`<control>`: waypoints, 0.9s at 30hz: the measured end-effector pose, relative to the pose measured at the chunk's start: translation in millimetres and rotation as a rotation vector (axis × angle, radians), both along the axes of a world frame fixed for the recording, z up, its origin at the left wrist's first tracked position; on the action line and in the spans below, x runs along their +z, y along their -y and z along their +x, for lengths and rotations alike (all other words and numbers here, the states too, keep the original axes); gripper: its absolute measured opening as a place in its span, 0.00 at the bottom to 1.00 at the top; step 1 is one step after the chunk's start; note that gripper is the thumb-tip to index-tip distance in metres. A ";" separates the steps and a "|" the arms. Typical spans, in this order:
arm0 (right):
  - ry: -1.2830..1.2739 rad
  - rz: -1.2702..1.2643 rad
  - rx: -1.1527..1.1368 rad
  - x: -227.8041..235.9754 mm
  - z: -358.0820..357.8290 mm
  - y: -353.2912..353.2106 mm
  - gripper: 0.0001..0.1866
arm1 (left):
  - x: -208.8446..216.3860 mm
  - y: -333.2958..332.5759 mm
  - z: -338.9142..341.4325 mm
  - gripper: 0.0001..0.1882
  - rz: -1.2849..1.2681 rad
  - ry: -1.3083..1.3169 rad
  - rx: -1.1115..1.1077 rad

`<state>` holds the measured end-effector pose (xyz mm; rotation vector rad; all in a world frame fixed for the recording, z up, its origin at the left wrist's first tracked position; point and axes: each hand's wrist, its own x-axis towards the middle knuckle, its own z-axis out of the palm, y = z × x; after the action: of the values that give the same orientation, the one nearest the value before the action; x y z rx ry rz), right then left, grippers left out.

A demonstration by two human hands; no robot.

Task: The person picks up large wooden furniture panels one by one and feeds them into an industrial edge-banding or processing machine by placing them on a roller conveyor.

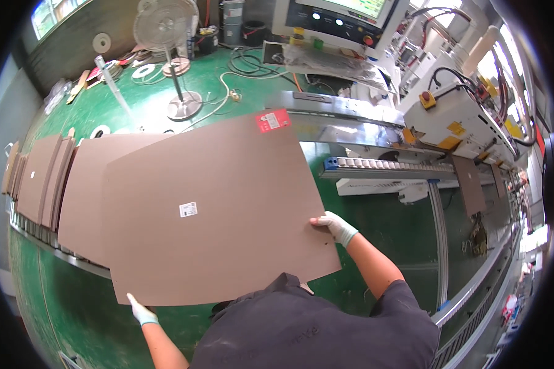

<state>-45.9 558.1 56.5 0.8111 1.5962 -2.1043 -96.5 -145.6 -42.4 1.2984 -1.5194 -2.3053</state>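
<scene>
A large brown flat panel (228,246) spans the middle of the view in front of my body. It carries a small white label (188,210) near its centre and a red label (272,120) at its far right corner. My left hand (143,312), in a white glove, grips the near left corner; its fingers are partly under the board. On the right edge, my gloved right hand (337,227) is closed, thumb on top and the other fingers hidden below. One bare fingertip shows at that glove.
More brown panels (40,178) stand in a row on a roller conveyor (49,237) at the left. A machine with a control screen (335,21), a metal rail (345,117) and a roller guide (388,166) are at the right. Behind stands a fan (166,24); hoses (246,74) cross the green floor.
</scene>
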 end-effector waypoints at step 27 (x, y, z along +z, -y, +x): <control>-0.240 -0.322 -1.585 -21.7 226.8 -62.5 0.17 | 101.1 -241.5 -9.7 0.33 0.383 -0.057 -0.369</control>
<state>181.0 620.5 34.8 2.1700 0.4283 -3.3418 -106.3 96.0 58.7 1.0761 -1.4511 -2.9556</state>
